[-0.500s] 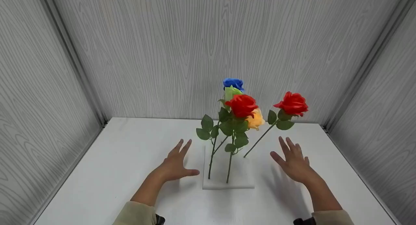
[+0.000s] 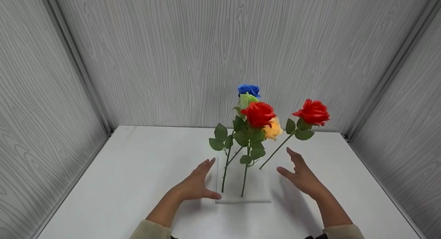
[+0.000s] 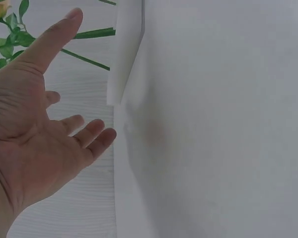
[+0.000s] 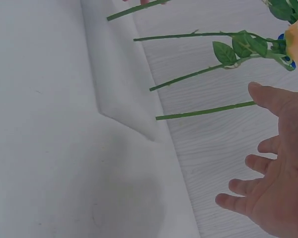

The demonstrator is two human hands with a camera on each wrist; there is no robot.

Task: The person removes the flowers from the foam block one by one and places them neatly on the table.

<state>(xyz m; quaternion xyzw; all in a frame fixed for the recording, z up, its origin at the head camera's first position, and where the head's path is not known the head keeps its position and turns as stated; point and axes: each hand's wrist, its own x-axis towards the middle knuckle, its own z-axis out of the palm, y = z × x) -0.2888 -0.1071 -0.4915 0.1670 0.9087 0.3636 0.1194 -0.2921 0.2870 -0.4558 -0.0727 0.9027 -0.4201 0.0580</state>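
Several artificial roses stand with their stems in a white foam-like slab (image 2: pixel 255 190). At the front is a red rose (image 2: pixel 259 114), with a yellow-orange rose (image 2: pixel 273 129) partly behind it. A light green rose (image 2: pixel 248 99) and a blue rose (image 2: pixel 249 90) rise at the back. Another red rose (image 2: pixel 313 112) leans far out to the right. My left hand (image 2: pixel 197 183) is by the slab's left side, thumb spread from the fingers, holding nothing. On the right side, my right hand (image 2: pixel 303 178) hovers below the leaning rose, fingers apart and holding nothing.
The slab lies on a white tabletop (image 2: pixel 137 163). Grey wood-grained panels enclose it, with a back wall (image 2: pixel 172 59), a left wall (image 2: pixel 41 111) and a right wall (image 2: pixel 406 128).
Both hands have moved inward toward the slab, the left one to the right and slightly nearer, the right one to the left. The roses keep their arrangement.
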